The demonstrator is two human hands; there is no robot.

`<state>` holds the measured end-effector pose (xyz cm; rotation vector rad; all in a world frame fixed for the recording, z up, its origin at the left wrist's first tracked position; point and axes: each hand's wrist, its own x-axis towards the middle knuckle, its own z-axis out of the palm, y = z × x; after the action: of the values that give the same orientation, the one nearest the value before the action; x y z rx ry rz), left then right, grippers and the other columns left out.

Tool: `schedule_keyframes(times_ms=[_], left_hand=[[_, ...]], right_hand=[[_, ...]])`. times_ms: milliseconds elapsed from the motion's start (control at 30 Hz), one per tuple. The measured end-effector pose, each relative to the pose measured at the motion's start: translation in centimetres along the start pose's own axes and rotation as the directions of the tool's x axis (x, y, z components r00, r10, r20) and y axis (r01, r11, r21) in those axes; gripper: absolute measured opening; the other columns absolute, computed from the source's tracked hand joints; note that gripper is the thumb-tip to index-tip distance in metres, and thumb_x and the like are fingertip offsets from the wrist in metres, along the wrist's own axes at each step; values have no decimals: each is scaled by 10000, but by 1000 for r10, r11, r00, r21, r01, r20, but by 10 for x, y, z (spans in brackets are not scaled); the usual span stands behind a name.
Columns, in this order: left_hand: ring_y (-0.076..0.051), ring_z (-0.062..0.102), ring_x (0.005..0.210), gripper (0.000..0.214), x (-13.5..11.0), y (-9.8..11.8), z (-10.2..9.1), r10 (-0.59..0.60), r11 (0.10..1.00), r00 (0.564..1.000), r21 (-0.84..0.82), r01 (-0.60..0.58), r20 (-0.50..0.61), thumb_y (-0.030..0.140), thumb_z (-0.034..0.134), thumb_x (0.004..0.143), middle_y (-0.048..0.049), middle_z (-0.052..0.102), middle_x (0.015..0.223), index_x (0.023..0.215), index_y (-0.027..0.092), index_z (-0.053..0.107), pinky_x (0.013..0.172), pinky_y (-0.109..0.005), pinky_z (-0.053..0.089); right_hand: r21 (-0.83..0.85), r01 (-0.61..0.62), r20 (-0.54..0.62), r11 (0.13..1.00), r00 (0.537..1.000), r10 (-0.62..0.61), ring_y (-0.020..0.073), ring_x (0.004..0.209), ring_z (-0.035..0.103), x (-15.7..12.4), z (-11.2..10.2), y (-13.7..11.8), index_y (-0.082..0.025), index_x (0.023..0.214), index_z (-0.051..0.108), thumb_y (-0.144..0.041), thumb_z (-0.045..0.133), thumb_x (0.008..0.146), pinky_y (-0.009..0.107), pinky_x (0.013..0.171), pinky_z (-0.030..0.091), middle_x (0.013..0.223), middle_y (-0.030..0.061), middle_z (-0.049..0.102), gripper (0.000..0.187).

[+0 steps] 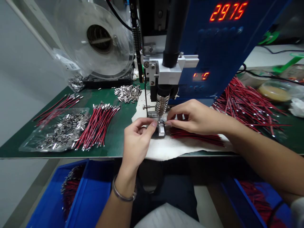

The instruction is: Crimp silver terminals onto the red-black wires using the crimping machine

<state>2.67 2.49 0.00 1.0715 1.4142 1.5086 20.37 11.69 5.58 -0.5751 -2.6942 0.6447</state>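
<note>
My left hand is closed in a pinch, thumb against forefinger, at the left side of a small metal fixture under the machine's spring-wrapped tip. From the other side, my right hand pinches at the fixture with its fingertips. Whatever lies between the fingers of either hand is too small to make out. Beneath my right hand, a bundle of red and black wires rests on a white sheet.
A blue machine with red digits stands behind. Left are loose metal ferrules, a bag of metal parts, tipped wires and a clear reel. A wire heap lies right. Blue bins sit below the table edge.
</note>
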Motion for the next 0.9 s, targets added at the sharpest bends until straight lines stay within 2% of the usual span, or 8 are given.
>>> schedule_keyframes(times_ms=[267,900], left_hand=[[-50,279,456,200,0,0,1,6,999,1000,38,-5,-18,352,714,742,3,554,627,809,163,703,416,-203,199],[-26,232,433,170,-1,1,0,-13,999,1000,-30,13,-4,302,701,765,39,462,572,795,147,640,394,-187,156]], right_hand=[[30,53,-35,998,998,-52,128,747,646,1,0,-1,-137,894,702,-172,580,847,230,689,482,865,49,722,134],[-46,89,-61,995,994,-92,151,765,655,-1,-1,1,-163,908,710,-132,569,831,265,698,490,880,55,725,164]])
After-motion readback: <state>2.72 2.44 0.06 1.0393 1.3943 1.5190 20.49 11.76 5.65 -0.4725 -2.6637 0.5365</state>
